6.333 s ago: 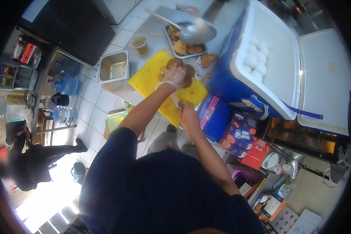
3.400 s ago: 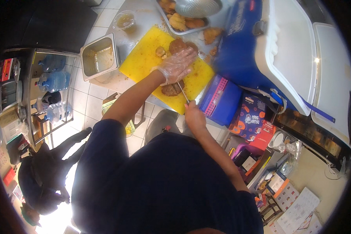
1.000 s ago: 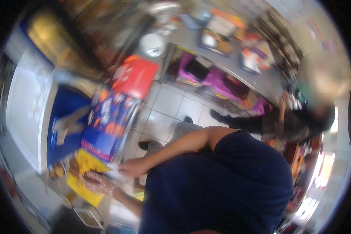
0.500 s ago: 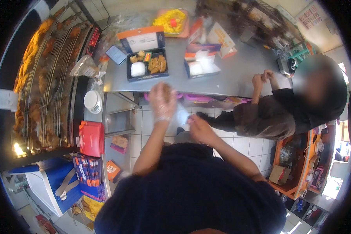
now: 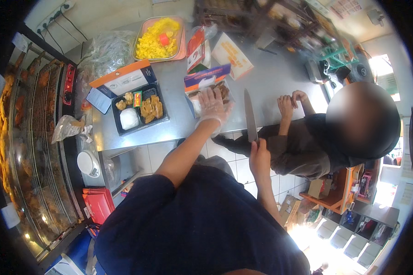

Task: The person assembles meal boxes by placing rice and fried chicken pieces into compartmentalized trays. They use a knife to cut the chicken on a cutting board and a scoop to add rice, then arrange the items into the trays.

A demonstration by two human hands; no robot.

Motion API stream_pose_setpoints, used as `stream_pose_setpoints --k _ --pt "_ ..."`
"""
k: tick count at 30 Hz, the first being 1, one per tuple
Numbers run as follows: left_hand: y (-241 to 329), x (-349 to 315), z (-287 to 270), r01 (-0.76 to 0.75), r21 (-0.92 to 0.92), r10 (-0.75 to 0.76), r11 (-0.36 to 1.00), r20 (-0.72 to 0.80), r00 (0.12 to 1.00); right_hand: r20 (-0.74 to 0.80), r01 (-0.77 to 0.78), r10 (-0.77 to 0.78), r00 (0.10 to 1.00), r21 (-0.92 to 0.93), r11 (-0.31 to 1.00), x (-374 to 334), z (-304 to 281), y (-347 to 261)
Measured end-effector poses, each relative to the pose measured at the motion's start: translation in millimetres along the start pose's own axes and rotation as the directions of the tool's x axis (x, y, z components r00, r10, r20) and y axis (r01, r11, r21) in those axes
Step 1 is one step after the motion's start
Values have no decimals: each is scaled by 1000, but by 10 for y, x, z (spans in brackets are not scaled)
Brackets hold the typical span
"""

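My left hand [image 5: 213,109], in a clear plastic glove, lies over a small food box [image 5: 195,106] with its fingers stretched out. Brown food pieces [image 5: 223,90] show in that box beside the fingers; the palm side is hidden. A long kitchen knife [image 5: 249,113] is in my right hand [image 5: 260,158], its fingers wrapped round the handle and the blade pointing away from me past the table edge. To the left sits an open black meal box [image 5: 162,120] with a white wrapped lump [image 5: 129,118], brown fried pieces [image 5: 152,107] and a small sachet [image 5: 137,99].
A tray of yellow food [image 5: 158,40] stands at the back of the metal table [image 5: 179,130]. A phone [image 5: 98,100] lies left of the meal box. A co-worker [image 5: 298,146] stands on the right. At far left is a heated display case [image 5: 41,151]; a white scale [image 5: 88,163] sits nearby.
My left hand has gone right from the black meal box to the small box; the brown food it held now appears in that box. The knife has swung up, and the view has turned right.
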State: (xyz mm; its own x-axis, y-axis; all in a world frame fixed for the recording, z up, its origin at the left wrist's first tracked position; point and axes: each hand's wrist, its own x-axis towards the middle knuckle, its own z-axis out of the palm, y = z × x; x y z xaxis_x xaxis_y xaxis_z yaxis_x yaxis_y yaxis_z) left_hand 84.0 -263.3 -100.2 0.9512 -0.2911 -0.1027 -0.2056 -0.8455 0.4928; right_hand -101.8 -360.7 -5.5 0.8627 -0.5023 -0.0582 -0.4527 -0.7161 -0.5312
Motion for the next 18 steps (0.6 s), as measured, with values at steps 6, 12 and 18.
stream_pose_setpoints --k 6,12,18 --pt "-479 -796 -509 -460 -243 442 854 -127 888 169 175 -231 958 289 941 45 114 -114" --pt "-1022 -1924 -684 84 -644 -88 760 26 996 512 256 -626 588 616 745 282 692 -797" --pt "-1245 -2477 -486 -147 -979 -441 -142 -71 895 416 520 -909 2 777 356 -141 1135 -1752"
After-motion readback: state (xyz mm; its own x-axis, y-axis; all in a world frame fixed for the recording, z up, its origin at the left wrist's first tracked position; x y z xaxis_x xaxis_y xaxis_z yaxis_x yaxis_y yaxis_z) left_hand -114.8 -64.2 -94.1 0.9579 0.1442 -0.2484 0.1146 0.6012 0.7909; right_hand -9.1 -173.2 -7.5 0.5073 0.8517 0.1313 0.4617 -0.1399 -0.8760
